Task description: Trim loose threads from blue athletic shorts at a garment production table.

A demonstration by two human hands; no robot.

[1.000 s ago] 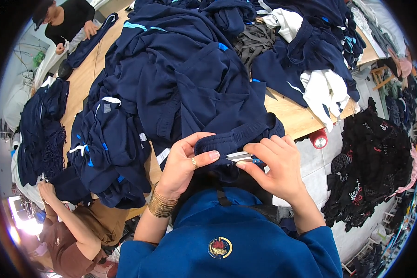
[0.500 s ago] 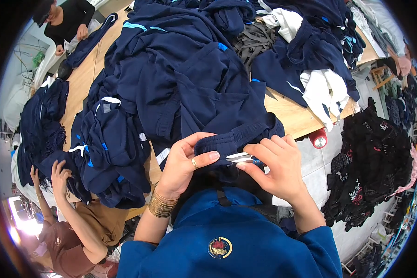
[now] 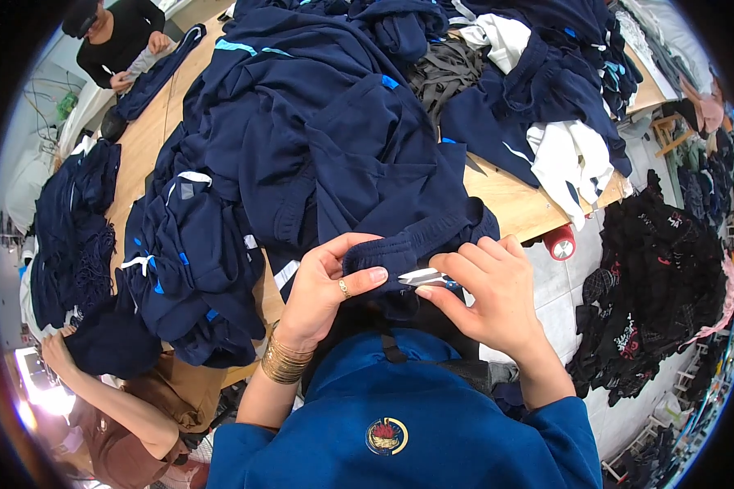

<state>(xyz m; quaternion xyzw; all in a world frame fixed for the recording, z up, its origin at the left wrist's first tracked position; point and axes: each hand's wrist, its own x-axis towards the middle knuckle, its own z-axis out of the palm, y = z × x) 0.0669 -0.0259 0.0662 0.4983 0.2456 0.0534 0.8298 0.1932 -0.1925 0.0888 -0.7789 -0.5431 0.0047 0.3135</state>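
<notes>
My left hand (image 3: 316, 285), with gold bangles at its wrist, pinches the gathered elastic waistband (image 3: 381, 257) of a navy garment between thumb and fingers. Thread snips (image 3: 416, 278) with pale pointed blades are held in my right hand (image 3: 491, 289). Their tips point left at the waistband's lower edge, close to my left thumb; whether they touch the cloth I cannot tell. The rest of the waistband curves behind my right fingers, and the garment seems to run into the navy pile (image 3: 294, 122) ahead of me.
Navy clothes with white and blue trims heap over the wooden table (image 3: 510, 212). A red cylinder (image 3: 559, 243) is below its right edge; black garments (image 3: 648, 301) pile on the floor. One co-worker (image 3: 130, 424) handles navy cloth at left; another (image 3: 122, 41) works at far left.
My hands, the snips and the waistband stay almost in place. The co-worker at lower left has shifted their arms left and down with navy cloth; the far co-worker's hands have moved slightly.
</notes>
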